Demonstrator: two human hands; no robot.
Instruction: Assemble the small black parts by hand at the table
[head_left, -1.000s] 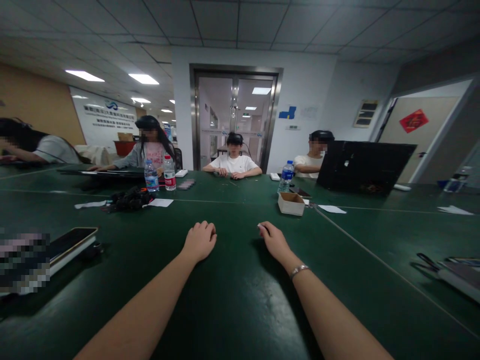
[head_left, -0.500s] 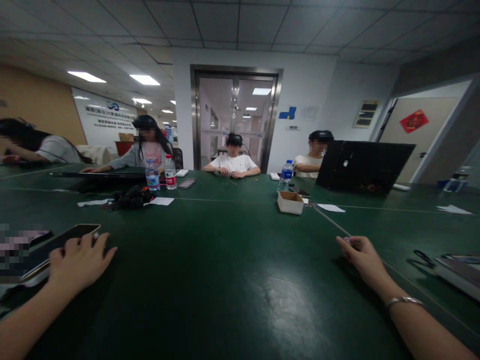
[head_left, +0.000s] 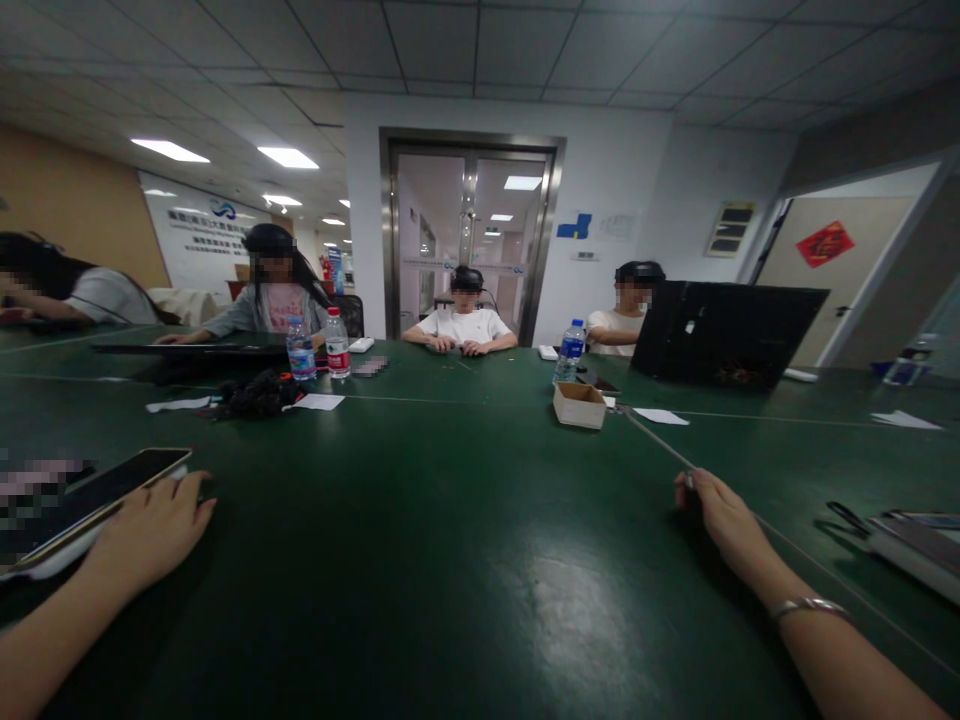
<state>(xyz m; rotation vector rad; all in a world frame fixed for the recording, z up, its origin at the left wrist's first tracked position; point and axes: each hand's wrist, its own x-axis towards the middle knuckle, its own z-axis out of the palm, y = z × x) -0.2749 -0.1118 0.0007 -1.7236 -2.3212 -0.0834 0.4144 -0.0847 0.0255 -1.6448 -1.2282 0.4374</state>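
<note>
My left hand (head_left: pixel 154 525) lies palm down on the green table (head_left: pixel 420 520), its fingers lightly bent and a little apart. It is against the near side of a dark-screened phone (head_left: pixel 112 490); a pale thing under the phone's edge shows beside the fingers. What lies beneath the palm is hidden. On the right, my right hand (head_left: pixel 716 515) rests at the table seam with thumb and fingers pinched together. A small shiny bit shows at the fingertips, too little to name. A silver bracelet (head_left: pixel 811 607) is round that wrist.
Beyond my hands stand an open small box (head_left: pixel 579 407), a blue-capped bottle (head_left: pixel 571 350), two more bottles (head_left: pixel 337 345) and a black cable bundle (head_left: pixel 259 393). A large black monitor (head_left: pixel 727 335) stands back right. A grey flat item (head_left: pixel 919 545) lies far right. Several people sit opposite.
My left hand has shifted slightly left and its fingers have drawn closer together. The right hand has turned a little, its fingertips still pinched. The view has moved slightly.
</note>
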